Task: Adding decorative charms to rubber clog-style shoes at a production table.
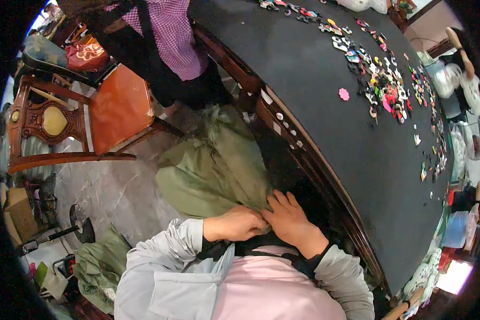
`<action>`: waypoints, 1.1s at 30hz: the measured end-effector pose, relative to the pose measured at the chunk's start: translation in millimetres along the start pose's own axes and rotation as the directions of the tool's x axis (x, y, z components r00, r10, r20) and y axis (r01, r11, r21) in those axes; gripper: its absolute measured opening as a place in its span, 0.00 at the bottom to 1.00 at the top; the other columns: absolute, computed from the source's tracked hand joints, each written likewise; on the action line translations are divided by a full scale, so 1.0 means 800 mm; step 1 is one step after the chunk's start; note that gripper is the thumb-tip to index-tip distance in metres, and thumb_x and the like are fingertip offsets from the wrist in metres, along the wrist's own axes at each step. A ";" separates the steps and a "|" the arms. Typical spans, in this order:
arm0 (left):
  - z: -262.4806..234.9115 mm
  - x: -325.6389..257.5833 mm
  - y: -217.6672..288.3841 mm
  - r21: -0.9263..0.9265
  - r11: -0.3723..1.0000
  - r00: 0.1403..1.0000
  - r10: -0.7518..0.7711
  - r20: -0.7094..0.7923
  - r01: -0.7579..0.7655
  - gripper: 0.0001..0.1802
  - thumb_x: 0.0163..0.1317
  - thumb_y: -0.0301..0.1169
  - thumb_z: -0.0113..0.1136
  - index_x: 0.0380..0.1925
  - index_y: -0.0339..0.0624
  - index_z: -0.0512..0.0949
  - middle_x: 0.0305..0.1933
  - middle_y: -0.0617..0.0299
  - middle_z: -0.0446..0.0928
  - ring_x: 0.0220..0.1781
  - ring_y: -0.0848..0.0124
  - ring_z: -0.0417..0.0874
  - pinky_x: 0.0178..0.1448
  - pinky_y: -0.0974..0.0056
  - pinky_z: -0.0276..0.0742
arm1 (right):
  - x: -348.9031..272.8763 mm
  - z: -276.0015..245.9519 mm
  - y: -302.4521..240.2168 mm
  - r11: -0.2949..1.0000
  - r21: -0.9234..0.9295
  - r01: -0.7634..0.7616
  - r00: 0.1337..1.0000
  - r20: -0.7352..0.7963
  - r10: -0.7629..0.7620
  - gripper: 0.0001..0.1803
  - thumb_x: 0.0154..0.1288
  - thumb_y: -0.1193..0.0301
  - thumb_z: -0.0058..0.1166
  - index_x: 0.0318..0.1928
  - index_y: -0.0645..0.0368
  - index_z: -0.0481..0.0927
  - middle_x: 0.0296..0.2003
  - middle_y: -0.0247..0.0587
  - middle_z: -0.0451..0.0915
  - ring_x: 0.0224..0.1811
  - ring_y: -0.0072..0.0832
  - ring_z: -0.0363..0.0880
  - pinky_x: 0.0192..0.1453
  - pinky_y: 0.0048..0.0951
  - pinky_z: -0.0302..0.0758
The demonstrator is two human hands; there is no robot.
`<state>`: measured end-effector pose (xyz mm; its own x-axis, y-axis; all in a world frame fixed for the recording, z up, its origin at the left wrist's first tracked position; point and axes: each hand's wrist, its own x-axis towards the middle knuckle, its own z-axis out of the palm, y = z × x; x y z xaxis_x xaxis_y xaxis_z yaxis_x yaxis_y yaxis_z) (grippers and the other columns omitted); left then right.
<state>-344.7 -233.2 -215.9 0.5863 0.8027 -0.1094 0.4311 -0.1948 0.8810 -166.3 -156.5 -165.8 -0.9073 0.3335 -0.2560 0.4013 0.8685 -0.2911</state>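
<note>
Olive-green cloth is spread in front of me over my lap area, with a fuzzy, fur-like patch at its far end. My left hand is closed on its near edge, the fingers curled over the fabric. Close beside it, my right hand pinches the same edge near its right corner, with the thumb toward the left hand and the other fingers bent over. The fingertips of the left hand are partly hidden in the folds.
The black-topped table at my right bears many small colourful pieces and a pink flower-shaped piece. A carved wooden chair stands at the left. Beyond the cloth is a person in a purple checked top. More green cloth lies lower left.
</note>
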 end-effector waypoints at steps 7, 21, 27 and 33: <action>-0.042 -0.001 -0.093 -0.214 0.961 0.950 -0.223 -0.219 0.176 0.19 0.59 0.44 0.64 0.41 0.40 0.79 0.30 0.57 0.80 0.32 0.72 0.78 0.37 0.63 0.75 | -0.015 -0.026 0.011 1.000 0.021 -0.019 0.998 0.062 0.018 0.05 0.54 0.69 0.52 0.29 0.56 0.80 0.34 0.41 0.78 0.46 0.40 0.75 0.53 0.43 0.71; 0.083 -0.091 -0.390 -0.322 0.549 0.546 -0.831 -0.110 0.771 0.21 0.57 0.42 0.58 0.49 0.47 0.75 0.38 0.54 0.81 0.43 0.59 0.80 0.46 0.54 0.76 | -0.044 -0.011 0.014 0.993 -0.026 -0.116 0.982 0.144 0.119 0.06 0.55 0.69 0.52 0.30 0.55 0.80 0.34 0.40 0.78 0.44 0.39 0.75 0.50 0.43 0.73; 0.002 -0.149 -0.221 -0.779 -0.058 0.426 -0.861 -0.278 -0.624 0.08 0.59 0.34 0.50 0.31 0.43 0.75 0.38 0.58 0.78 0.45 0.60 0.78 0.47 0.53 0.77 | -0.057 0.009 0.028 0.982 -0.040 -0.185 0.963 0.191 0.189 0.08 0.57 0.69 0.50 0.35 0.55 0.80 0.38 0.42 0.78 0.48 0.41 0.75 0.51 0.45 0.73; -0.008 -0.174 -0.167 -0.656 -0.014 0.362 -0.842 -0.399 -0.755 0.24 0.62 0.38 0.44 0.53 0.36 0.73 0.58 0.52 0.75 0.59 0.54 0.73 0.65 0.51 0.67 | -0.054 0.027 0.034 0.984 -0.054 -0.171 0.957 0.227 0.179 0.10 0.59 0.70 0.46 0.37 0.54 0.81 0.40 0.44 0.78 0.49 0.43 0.74 0.51 0.46 0.73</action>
<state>-488.5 -315.0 -315.6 -0.4244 0.6801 -0.5977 -0.8983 -0.2332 0.3725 -113.3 -155.0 -182.3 -0.7683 0.3915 -0.5065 0.5433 0.8172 -0.1925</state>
